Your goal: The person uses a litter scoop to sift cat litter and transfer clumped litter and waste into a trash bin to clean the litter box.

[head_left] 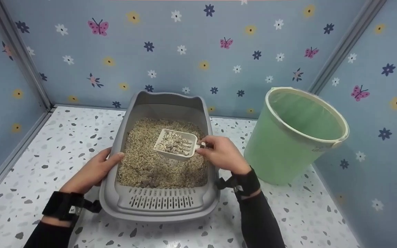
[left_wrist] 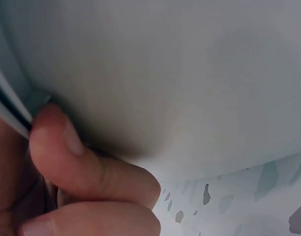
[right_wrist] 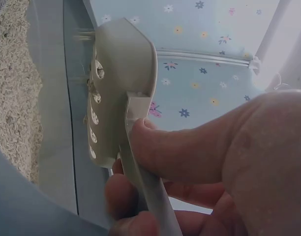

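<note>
A grey litter box point(head_left: 160, 212) with a high back holds tan pellet litter point(head_left: 140, 144), with darker clumps near its front. My left hand point(head_left: 97, 168) grips the box's left rim; in the left wrist view its fingers point(left_wrist: 91, 172) curl under the rim against the outer wall. Above the litter, my right hand point(head_left: 224, 153) pinches the handle of a cream slotted litter scoop point(head_left: 176, 156). Pale pellets and some greyish clumps lie in the scoop. In the right wrist view, the thumb presses on top of the scoop's handle point(right_wrist: 145, 182), fingers wrapped beneath it.
To the right stands a green bin point(head_left: 274, 151) with a cream rim and a liner inside. Floral panels point(head_left: 184, 51) enclose the back and both sides. Box and bin stand on a white speckled surface point(head_left: 78, 131).
</note>
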A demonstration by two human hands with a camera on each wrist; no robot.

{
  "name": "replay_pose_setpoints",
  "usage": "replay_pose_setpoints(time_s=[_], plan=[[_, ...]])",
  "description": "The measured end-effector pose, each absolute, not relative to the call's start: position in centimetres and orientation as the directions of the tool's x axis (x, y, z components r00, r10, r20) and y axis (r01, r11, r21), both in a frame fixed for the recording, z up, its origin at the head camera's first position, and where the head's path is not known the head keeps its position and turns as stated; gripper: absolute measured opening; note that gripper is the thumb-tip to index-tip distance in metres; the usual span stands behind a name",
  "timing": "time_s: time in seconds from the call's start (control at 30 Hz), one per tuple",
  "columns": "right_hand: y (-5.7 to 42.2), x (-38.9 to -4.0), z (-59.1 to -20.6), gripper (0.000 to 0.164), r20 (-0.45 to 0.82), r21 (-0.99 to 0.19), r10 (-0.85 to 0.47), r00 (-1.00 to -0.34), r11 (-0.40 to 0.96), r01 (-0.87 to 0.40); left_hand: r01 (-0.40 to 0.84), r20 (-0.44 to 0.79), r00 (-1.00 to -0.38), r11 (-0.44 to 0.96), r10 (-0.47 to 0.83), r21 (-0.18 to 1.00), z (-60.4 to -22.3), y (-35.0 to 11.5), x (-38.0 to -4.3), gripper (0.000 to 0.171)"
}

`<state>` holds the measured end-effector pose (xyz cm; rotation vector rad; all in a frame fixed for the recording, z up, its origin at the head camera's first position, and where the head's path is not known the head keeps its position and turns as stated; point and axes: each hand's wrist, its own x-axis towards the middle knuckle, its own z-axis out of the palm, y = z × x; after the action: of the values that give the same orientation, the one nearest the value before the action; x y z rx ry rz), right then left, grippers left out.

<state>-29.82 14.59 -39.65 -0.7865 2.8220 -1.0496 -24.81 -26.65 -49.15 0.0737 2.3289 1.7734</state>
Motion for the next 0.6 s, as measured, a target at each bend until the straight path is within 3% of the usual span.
replay_pose_setpoints(time_s=[0.43,0.6], plan=[[17.2,-28.7,-38.1,0.005,0.181,-0.604,-0.483,-0.857,0.633,-0.484,-0.092,-0.141,-0.976,0.270,0.168,0.958,-49.4,-26.6,-25.0,0.090],[15.5,-28.9,-38.4,0.015,0.188,-0.604,-0.531,-0.826,0.601,-0.524,-0.106,-0.152,-0.976,0.261,0.159,0.959,-49.3,-26.8,-24.8,0.090]])
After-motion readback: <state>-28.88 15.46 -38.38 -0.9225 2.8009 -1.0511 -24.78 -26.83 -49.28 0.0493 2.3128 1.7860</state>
